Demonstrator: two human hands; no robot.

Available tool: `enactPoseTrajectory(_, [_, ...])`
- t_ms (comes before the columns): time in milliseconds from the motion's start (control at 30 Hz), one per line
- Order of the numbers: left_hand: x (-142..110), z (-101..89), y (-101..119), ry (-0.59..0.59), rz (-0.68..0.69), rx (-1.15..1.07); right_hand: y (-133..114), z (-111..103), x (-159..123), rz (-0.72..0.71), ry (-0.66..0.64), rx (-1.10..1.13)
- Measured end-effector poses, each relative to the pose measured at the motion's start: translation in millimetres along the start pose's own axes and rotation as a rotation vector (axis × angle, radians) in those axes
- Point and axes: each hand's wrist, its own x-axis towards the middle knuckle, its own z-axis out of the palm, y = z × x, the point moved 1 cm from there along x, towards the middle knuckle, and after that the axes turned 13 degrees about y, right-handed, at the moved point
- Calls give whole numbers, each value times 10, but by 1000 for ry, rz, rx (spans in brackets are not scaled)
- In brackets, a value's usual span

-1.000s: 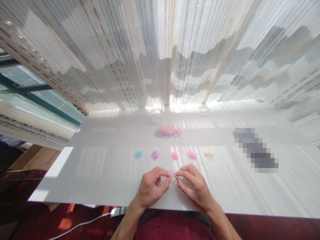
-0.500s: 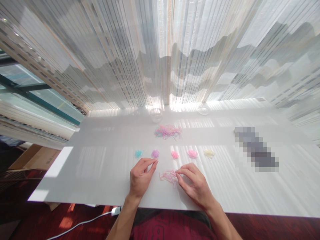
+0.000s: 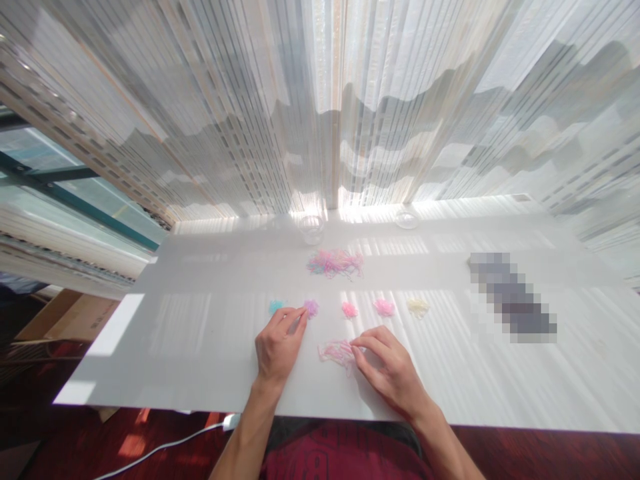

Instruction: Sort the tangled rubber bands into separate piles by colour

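Observation:
My left hand (image 3: 280, 343) is closed in a pinch, its fingertips at the lower left edge of a small purple pile (image 3: 311, 308). Whatever lies between those fingertips is too small to make out. Behind its knuckles a turquoise pile (image 3: 276, 307) is partly covered. My right hand (image 3: 387, 363) pinches the right end of a loose heap of pale pink and whitish thin strands (image 3: 336, 352). A coral pink pile (image 3: 349, 310), a pink pile (image 3: 385, 307) and a pale yellow pile (image 3: 418, 307) continue the row to the right.
A larger mixed heap of coloured strands (image 3: 335, 263) lies farther back on the white table (image 3: 200, 353). Behind it stand a clear cup (image 3: 313, 229) and a clear shallow dish (image 3: 407, 220). A blurred-out dark object (image 3: 515, 297) lies at right. Striped curtains (image 3: 300, 100) border the back.
My left hand has moved slightly left and away from me, so its fingertips now meet the purple pile and it covers part of the turquoise one. My right hand stays almost still.

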Motion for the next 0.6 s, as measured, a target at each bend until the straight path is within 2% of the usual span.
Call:
enactPoseTrajectory(433, [-54, -75, 18, -46, 33, 85, 17, 8, -18, 16, -14, -3])
enactPoseTrajectory(600, [-66, -47, 12, -49, 67, 128, 25, 13, -18, 12, -10, -2])
